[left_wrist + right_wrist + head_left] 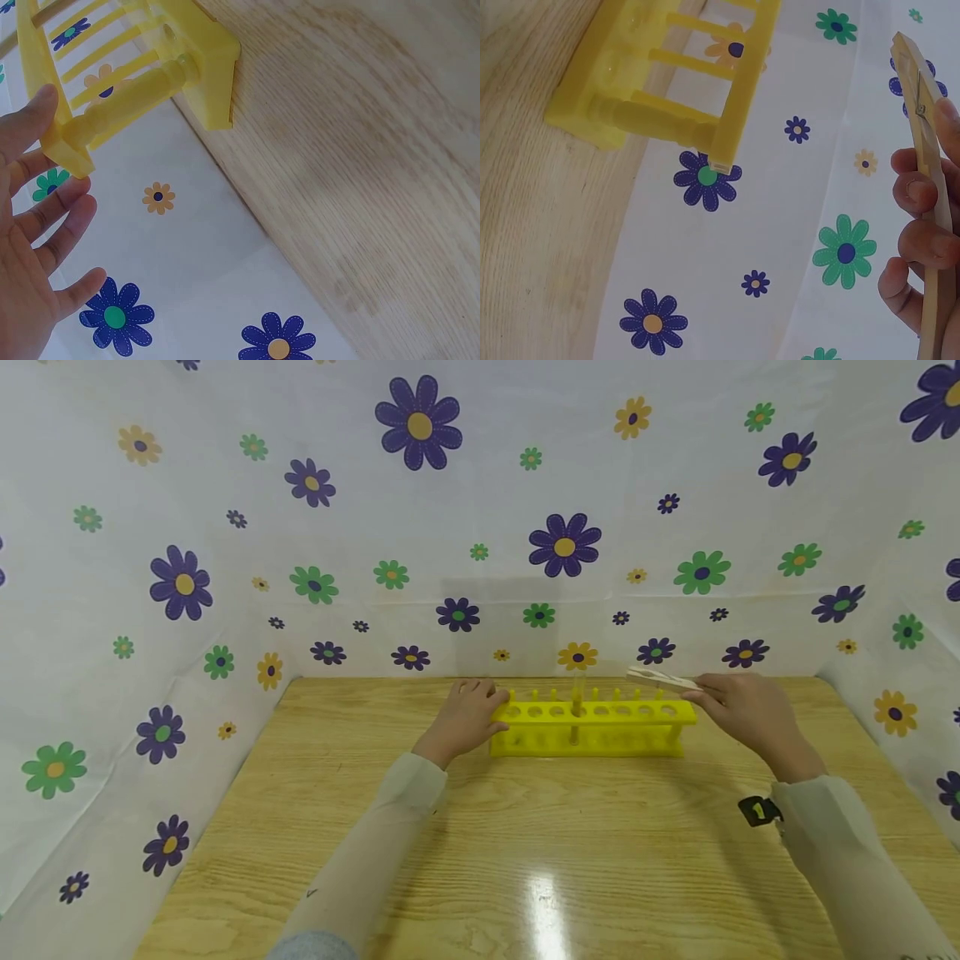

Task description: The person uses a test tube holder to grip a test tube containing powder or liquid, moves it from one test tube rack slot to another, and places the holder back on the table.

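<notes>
A yellow test tube rack (600,747) stands on the wooden table, with a row of round holes in its top bar and pegs behind. One glass test tube (576,703) with brownish contents stands upright near the middle of it. My left hand (467,717) pinches the left end of the top bar, thumb (34,116) on one side and a finger on the other. Raised above the rack's right end, my right hand (753,720) grips a wooden test tube holder (922,127) by its handle. The holder's tip points left toward the tube, apart from it.
Behind the rack hangs a white flower-print cloth (480,510), which also lines both sides. The wooden table (480,843) extends in front of the rack. A black strap with a yellow mark (759,811) hangs at the right sleeve.
</notes>
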A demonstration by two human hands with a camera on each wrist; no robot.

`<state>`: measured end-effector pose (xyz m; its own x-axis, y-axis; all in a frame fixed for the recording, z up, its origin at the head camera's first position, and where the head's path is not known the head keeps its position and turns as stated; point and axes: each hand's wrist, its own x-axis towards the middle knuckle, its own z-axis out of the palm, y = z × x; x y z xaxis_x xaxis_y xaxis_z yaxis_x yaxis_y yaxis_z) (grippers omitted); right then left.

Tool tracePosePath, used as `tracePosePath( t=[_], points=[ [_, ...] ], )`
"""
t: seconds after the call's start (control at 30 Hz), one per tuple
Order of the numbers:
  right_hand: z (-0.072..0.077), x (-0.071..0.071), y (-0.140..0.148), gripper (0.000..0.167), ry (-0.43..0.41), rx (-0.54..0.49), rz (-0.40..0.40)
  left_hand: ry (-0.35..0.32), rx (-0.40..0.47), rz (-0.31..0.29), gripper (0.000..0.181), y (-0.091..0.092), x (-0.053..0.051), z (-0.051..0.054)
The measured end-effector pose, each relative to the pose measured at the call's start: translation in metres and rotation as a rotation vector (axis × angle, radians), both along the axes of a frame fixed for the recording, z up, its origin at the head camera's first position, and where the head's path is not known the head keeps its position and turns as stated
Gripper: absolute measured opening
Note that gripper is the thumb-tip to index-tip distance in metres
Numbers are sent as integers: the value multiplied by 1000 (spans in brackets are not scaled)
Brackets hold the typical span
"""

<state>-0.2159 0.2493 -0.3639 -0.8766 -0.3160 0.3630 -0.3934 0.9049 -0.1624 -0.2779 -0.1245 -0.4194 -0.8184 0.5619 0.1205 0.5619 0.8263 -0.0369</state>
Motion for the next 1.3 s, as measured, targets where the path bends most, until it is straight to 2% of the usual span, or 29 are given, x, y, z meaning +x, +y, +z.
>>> tracePosePath(
  t=[0.13,0.37,0.63,0.73,1.3],
  points=[
    [-1,2,3,34,29,0,-8,-1,9,-1,43,0,0,0],
    [-3,6,8,40,2,-7,-33,-21,17,11,43,1,1,1],
    [-5,11,16,39,53,-26,-47,-23,32,9,43,1,2,1],
    [-6,12,18,39,44,-31,-57,-23,37,10,43,1,2,2],
    [-11,15,30,43,20,-83,-177,-18,28,11,43,1,4,3]
  ],
)
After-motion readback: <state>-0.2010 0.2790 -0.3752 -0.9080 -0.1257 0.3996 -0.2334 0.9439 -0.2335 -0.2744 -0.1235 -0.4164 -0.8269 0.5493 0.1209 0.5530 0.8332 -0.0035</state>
